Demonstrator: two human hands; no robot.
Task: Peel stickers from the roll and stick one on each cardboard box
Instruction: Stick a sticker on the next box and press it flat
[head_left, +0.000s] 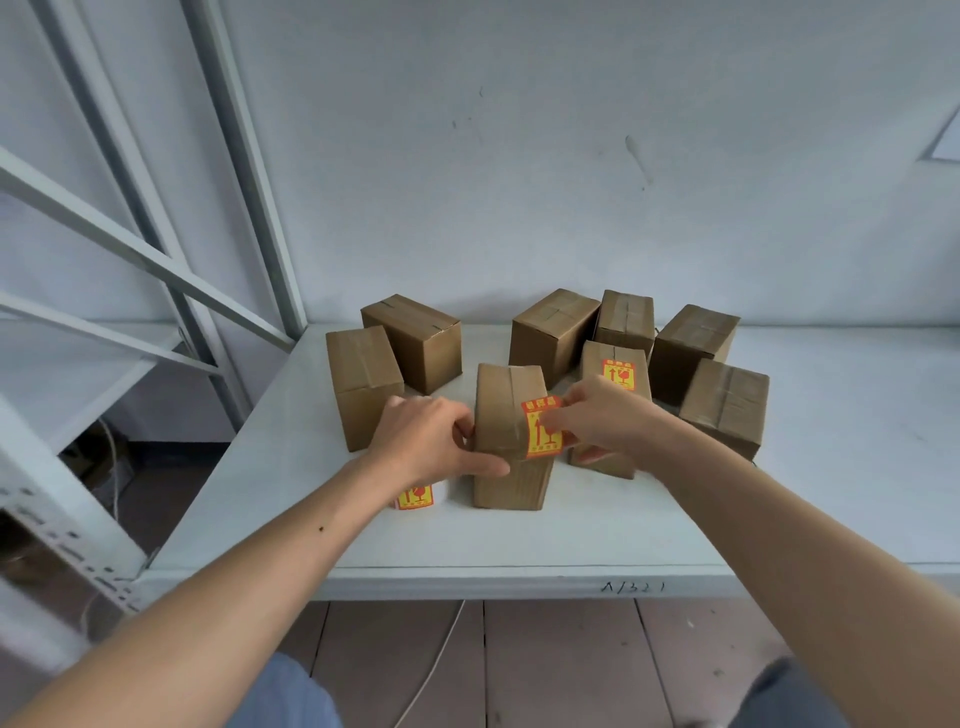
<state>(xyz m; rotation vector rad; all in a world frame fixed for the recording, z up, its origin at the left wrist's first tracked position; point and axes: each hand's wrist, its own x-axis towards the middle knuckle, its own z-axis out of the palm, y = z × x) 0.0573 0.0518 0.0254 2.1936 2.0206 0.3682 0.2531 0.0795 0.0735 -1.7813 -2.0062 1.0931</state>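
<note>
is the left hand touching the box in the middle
Touching: the head view shows the left hand wrapped on the middle box, thumb lying across its left edge.

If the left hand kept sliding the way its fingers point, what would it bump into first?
The left hand already touches the middle box. Past it, probably the right hand pressing the sticker, though depth is unclear.

The left hand (426, 441) grips the near brown cardboard box (506, 415) on the white surface (623, 519), while the right hand (602, 415) presses a red-and-yellow rectangular sticker (541, 427) onto its top right edge.
</note>
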